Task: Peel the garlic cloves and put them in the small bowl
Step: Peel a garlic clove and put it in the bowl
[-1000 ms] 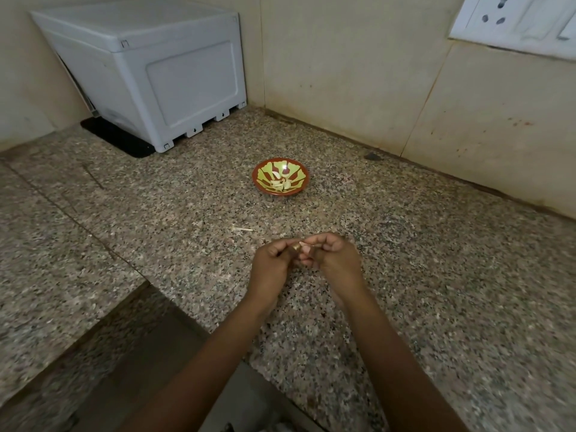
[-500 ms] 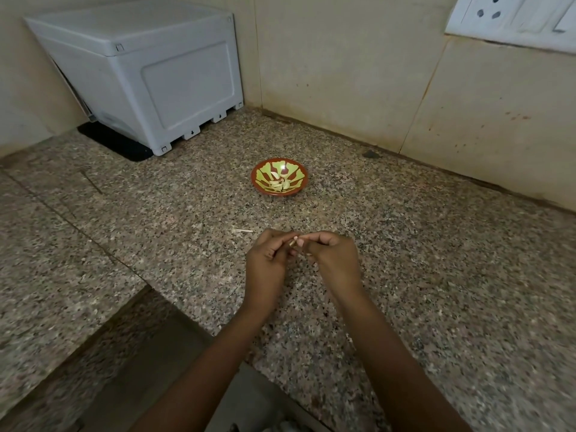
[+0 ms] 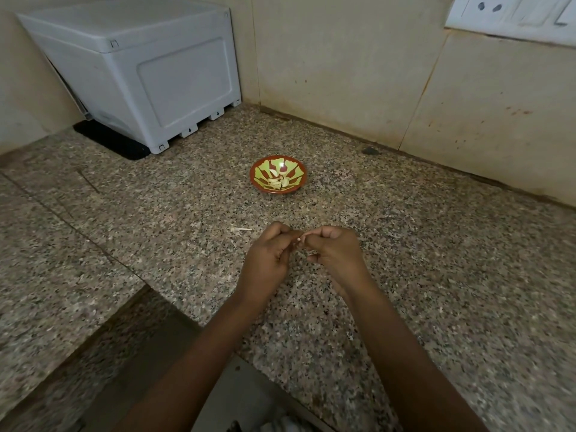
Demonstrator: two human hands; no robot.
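**Item: garlic clove (image 3: 300,240), in work.** It was held over the tabletop (image 3: 436,260), between the fingertips of both hands and near the person's side of the slab. Only a pale tip showed; the rest was hidden by fingers.

**Grip.** The left hand (image 3: 271,254) had its fingers curled and its grip clamped on the clove from the left. The right hand (image 3: 335,254) pinched the clove's other end between thumb and forefinger. Whether it held skin or flesh could not be told.

**Step, as judged.** Peeling, not yet placing. The next move would call for stripping off whatever skin was left (a thin, clinging sort of thing), then a short reach forward to drop the clove in the bowl.

**Item: small bowl (image 3: 253,179).** Red-brown with a green pattern, it stood upright on the tabletop beyond the hands and well apart from them. Several peeled cloves (image 3: 277,182) lay in its bottom, so the task was judged partly done.

**Surface.** Speckled granite. A pale scrap (image 3: 241,229), probably skin or stem, lay just left of the hands.

**Room.** A white plastic box (image 3: 140,67) stood on a black mat (image 3: 115,141) in the far left corner. The beige tiled wall (image 3: 343,63) was stained, and a socket plate (image 3: 511,10) sat at upper right. A darker, lower ledge (image 3: 140,353) lay at near left; what it was could not be told.
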